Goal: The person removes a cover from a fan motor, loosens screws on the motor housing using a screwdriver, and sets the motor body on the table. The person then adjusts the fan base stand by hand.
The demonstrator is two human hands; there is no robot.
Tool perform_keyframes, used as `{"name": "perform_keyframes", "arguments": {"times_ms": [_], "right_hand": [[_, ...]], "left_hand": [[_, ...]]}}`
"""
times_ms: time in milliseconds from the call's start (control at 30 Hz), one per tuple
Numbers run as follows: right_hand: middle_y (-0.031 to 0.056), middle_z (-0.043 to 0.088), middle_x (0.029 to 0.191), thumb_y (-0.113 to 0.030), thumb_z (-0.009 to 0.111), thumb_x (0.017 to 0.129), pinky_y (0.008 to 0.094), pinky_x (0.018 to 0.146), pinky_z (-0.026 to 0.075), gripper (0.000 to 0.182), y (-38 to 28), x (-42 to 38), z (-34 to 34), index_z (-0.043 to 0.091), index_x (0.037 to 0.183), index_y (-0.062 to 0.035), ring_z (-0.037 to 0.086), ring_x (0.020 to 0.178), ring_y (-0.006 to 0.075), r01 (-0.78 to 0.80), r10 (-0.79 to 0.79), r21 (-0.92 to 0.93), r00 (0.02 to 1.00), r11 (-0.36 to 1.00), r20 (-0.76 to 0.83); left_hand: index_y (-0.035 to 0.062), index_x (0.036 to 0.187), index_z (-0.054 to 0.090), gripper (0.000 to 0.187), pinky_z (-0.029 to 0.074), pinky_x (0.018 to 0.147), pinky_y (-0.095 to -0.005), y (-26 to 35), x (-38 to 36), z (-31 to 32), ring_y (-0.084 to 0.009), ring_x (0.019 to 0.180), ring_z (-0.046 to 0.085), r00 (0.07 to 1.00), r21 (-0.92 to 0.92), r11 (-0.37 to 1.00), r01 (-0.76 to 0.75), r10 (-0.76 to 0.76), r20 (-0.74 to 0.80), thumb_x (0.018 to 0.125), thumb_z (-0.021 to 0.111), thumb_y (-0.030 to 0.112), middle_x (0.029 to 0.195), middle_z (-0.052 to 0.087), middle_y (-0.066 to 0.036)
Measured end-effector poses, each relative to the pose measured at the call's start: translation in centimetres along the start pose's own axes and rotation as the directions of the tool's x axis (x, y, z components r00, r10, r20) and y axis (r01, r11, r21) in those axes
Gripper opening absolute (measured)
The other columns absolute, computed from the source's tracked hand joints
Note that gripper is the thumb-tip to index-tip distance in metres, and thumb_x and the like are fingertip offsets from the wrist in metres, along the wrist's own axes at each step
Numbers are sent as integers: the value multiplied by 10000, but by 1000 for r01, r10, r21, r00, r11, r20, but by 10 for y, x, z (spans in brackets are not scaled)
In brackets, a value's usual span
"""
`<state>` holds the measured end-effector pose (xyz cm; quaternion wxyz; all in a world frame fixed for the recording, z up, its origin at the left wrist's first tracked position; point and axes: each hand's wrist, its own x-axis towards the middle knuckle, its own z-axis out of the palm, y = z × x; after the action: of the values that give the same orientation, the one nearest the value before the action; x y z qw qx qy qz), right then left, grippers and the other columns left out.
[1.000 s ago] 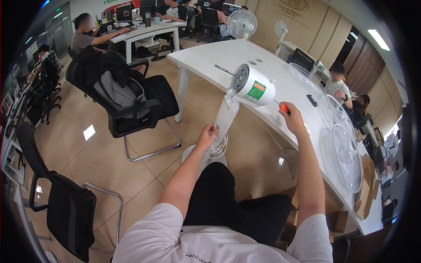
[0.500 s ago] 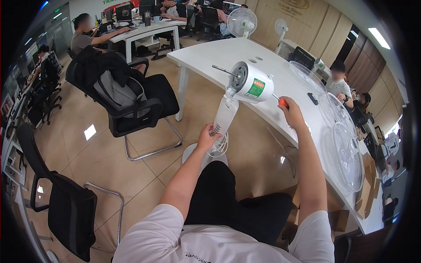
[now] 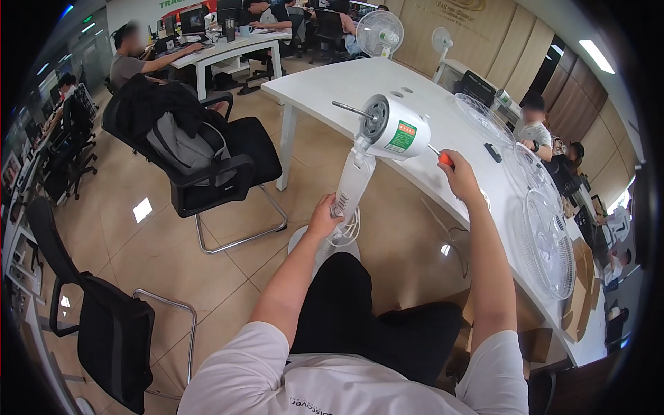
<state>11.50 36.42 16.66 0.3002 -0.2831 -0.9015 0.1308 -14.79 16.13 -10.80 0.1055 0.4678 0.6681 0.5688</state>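
Observation:
A white fan motor housing [image 3: 398, 128] with a green label and a bare metal shaft pointing left tops a white fan stand [image 3: 354, 181]. My left hand [image 3: 325, 216] is wrapped round the stand's neck, just above a loop of white cable [image 3: 351, 232]. My right hand [image 3: 459, 176] grips the orange handle of a screwdriver [image 3: 445, 160]. The metal shank reaches toward the back end of the housing; whether its tip touches there is too small to tell.
A long white table [image 3: 346, 79] runs behind the fan, with clear fan guards [image 3: 546, 242] and a black object [image 3: 492, 153] on it. Black chairs [image 3: 252, 149] stand at left. A cardboard box [image 3: 581, 290] is at right. Several people sit at desks; one person [image 3: 534, 131] is beyond the table.
The view has shifted slightly. Both hands keep nearly the same places on the fan stand and the screwdriver.

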Motion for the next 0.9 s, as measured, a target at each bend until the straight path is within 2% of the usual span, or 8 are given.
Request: {"name": "perform_keyframes", "arguments": {"times_ms": [267, 467, 567, 633, 700, 800, 833, 900], "right_hand": [[188, 653, 1092, -145, 694, 936, 404, 906, 489, 287, -4, -1, -1, 628, 1183, -13, 623, 1003, 358, -14, 14, -1, 1000, 1000, 5], [190, 654, 1094, -142, 685, 938, 412, 903, 489, 275, -2, -2, -2, 631, 1176, -16, 622, 1014, 368, 0, 0, -18, 1000, 1000, -1], [192, 655, 1102, -143, 681, 938, 417, 903, 487, 273, -4, -3, -3, 634, 1178, -21, 621, 1018, 374, 5, -5, -12, 1000, 1000, -5], [194, 655, 1101, -147, 679, 939, 423, 901, 486, 264, -4, -3, -3, 636, 1166, -19, 619, 1016, 378, -3, 3, -2, 1000, 1000, 7], [195, 655, 1102, -150, 677, 940, 423, 900, 486, 260, -4, -4, -3, 636, 1159, -16, 618, 1018, 379, -6, 6, -3, 1000, 1000, 7], [193, 656, 1103, -157, 670, 946, 427, 905, 488, 255, -9, -5, -7, 631, 1154, -15, 617, 1030, 383, -8, 9, -18, 1000, 1000, 26], [192, 655, 1112, -160, 664, 951, 427, 913, 488, 255, -10, -6, -8, 630, 1162, -22, 617, 1043, 380, -12, 13, -29, 999, 1000, 35], [185, 670, 1100, -193, 679, 943, 437, 909, 498, 290, -7, -6, -9, 625, 1183, -38, 634, 1037, 373, 5, -3, -55, 999, 999, 38]], "left_hand": [[16, 1334, 538, 724, 476, 1032, -395, -2, 2, -4, -349, 1187, 594, 999, 16, 1000, -8, 8, 33, 676, 839, -21, 1242, 596, -158], [11, 1313, 558, 656, 474, 1040, -394, 10, 7, -12, -332, 1178, 604, 998, -14, 1000, -12, 13, 65, 732, 852, 85, 1239, 606, -175], [9, 1382, 502, 713, 465, 1056, -398, 30, 29, -20, -311, 1186, 603, 980, -3, 998, 62, -61, 188, 779, 851, 158, 1285, 594, -195], [2, 1464, 404, 848, 454, 1071, -409, 43, 56, -20, -286, 1216, 592, 991, -289, 953, -87, 113, 74, 784, 870, 196, 1338, 578, -191], [4, 1511, 328, 969, 452, 1071, -404, 55, 98, -16, -260, 1237, 578, 967, -508, 827, -241, 251, -50, 755, 899, 204, 1351, 577, -168], [5, 1495, 353, 970, 459, 1056, -385, 134, 120, -41, -238, 1247, 568, 945, -653, 699, -292, 316, -84, 731, 919, 195, 1348, 579, -160], [5, 1495, 353, 970, 459, 1056, -385, 150, 121, -44, -238, 1247, 568, 942, -654, 696, -295, 326, -78, 731, 919, 195, 1348, 579, -160], [4, 1434, 407, 886, 483, 1014, -359, 169, 123, -45, -214, 1187, 596, 950, -434, 851, -294, 312, -33, 733, 919, 180, 1294, 609, -144]]}}
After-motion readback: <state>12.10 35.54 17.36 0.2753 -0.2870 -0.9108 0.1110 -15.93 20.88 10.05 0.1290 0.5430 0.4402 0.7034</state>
